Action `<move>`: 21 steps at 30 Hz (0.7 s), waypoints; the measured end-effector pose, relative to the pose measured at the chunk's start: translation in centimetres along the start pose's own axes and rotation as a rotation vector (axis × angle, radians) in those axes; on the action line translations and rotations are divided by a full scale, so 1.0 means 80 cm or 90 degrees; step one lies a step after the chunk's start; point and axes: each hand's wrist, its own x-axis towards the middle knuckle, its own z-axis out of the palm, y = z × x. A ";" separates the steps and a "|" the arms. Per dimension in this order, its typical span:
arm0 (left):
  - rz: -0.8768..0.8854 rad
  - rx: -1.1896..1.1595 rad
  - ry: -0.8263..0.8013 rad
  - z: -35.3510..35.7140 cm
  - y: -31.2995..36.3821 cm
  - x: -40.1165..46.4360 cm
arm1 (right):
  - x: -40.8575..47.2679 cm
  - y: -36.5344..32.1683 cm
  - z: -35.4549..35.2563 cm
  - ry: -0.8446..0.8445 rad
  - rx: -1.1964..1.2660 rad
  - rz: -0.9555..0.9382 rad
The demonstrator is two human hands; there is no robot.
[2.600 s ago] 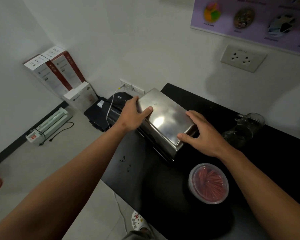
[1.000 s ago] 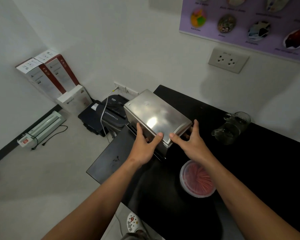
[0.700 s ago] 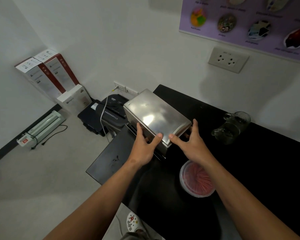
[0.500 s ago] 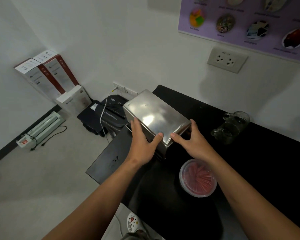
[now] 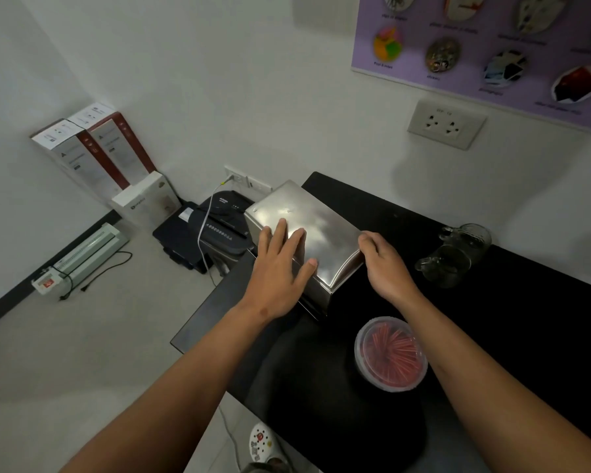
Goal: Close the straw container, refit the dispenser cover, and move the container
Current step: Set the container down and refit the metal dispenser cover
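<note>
A shiny steel dispenser cover (image 5: 318,230) sits on its dispenser at the left end of the black counter (image 5: 526,319). My left hand (image 5: 280,271) lies flat on the cover's near left part, fingers spread. My right hand (image 5: 382,264) curls around the cover's near right corner. A round clear straw container (image 5: 391,355) with its lid on and red straws inside stands on the counter in front of the dispenser, just left of my right forearm.
Two clear glass cups (image 5: 454,257) stand on the counter to the right of the dispenser. On the floor to the left are a black shredder (image 5: 222,230), white and red boxes (image 5: 96,151) and a laminator (image 5: 86,254). A wall socket (image 5: 446,124) is above.
My left hand has slid from the cover's front edge up onto its top, fingers flat. My right hand has shifted from the front edge to the right corner. The straw container has stayed put.
</note>
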 end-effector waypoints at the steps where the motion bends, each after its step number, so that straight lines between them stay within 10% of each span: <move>1: 0.004 0.002 -0.004 -0.004 -0.002 0.001 | 0.001 -0.003 -0.002 -0.004 -0.018 -0.003; 12: 0.056 0.064 -0.049 -0.076 -0.054 0.075 | -0.007 -0.082 0.018 0.007 -0.293 -0.238; 21: 0.075 0.011 -0.163 -0.100 -0.057 0.122 | 0.012 -0.109 0.077 -0.034 -0.525 -0.190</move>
